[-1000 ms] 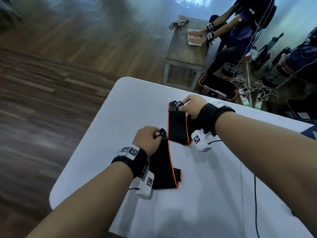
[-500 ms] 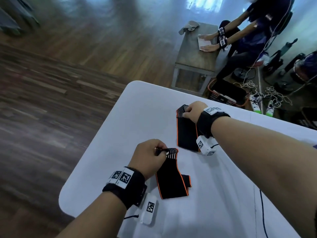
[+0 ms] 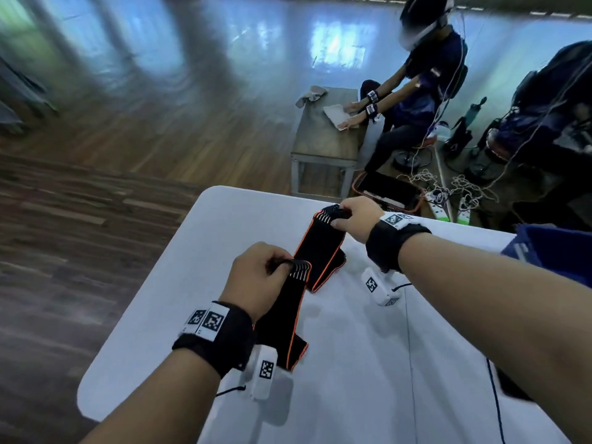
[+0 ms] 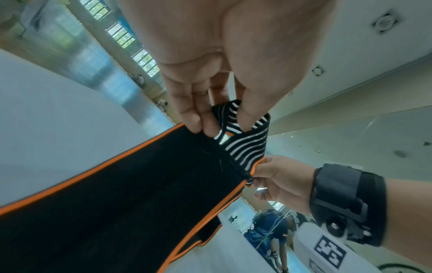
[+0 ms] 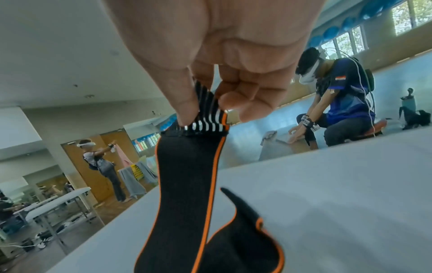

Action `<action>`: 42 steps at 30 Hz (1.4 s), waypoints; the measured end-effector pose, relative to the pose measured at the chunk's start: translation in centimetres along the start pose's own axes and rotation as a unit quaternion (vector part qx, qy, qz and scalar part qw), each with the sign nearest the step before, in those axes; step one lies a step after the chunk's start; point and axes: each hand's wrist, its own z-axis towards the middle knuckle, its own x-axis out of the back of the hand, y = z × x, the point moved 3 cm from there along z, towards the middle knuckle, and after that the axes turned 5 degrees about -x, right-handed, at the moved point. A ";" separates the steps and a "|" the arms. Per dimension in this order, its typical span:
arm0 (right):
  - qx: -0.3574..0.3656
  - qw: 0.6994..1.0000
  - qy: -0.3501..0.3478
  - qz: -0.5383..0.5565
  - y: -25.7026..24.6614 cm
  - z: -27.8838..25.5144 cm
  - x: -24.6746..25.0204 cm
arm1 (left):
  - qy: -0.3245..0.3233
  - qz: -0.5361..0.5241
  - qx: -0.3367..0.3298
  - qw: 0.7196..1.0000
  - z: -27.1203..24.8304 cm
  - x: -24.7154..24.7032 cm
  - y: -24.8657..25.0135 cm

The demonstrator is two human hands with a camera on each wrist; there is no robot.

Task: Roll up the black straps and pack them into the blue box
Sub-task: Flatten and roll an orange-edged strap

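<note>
Both striped ends have lifted: left hand (image 3: pixel 256 277) and right hand (image 3: pixel 354 219) each grip one soft, light black strap (image 3: pixel 320 251) toward 12 o'clock.

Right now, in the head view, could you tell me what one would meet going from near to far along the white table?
Left hand pinching the near black strap → far black strap → right hand pinching its striped end, near the white table far edge.
</note>
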 end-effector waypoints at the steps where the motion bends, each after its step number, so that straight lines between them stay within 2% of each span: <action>1: 0.009 1.000 0.005 0.007 0.4 -0.7 1.3 | 0.005 0.006 -0.017 1.000 0.3 0.0 1.2; 5: 0.024 0.999 0.043 0.016 1.2 -3.8 7.0 | 0.012 -0.012 -0.060 0.998 1.9 0.1 6.3; 11: 0.023 0.979 0.191 0.069 2.2 -8.5 16.0 | 0.020 -0.023 -0.091 0.995 4.1 0.1 13.8; 14: 0.029 0.968 0.213 0.125 3.0 -10.6 19.3 | 0.041 -0.051 -0.089 0.994 5.5 -0.4 16.2; 17: 0.040 0.957 0.206 0.200 3.9 -12.9 21.6 | 0.053 -0.088 -0.090 0.991 6.5 -1.0 18.8; 20: 0.057 0.942 0.184 0.274 4.6 -14.7 22.9 | 0.042 -0.120 -0.095 0.987 7.3 -1.9 21.4; 24: 0.059 0.902 0.199 0.379 6.0 -16.4 23.6 | 0.020 -0.164 -0.114 0.980 7.9 -3.4 24.6; 31: 0.035 0.868 0.184 0.460 6.8 -18.9 24.5 | -0.020 -0.222 -0.160 0.962 7.8 -5.4 29.6; 35: 0.033 0.848 0.175 0.499 6.4 -19.4 24.4 | -0.012 -0.263 -0.169 0.950 7.5 -6.6 31.6; 42: 0.026 0.800 0.195 0.567 5.9 -20.1 24.1 | 0.004 -0.239 -0.203 0.950 7.1 -8.0 32.0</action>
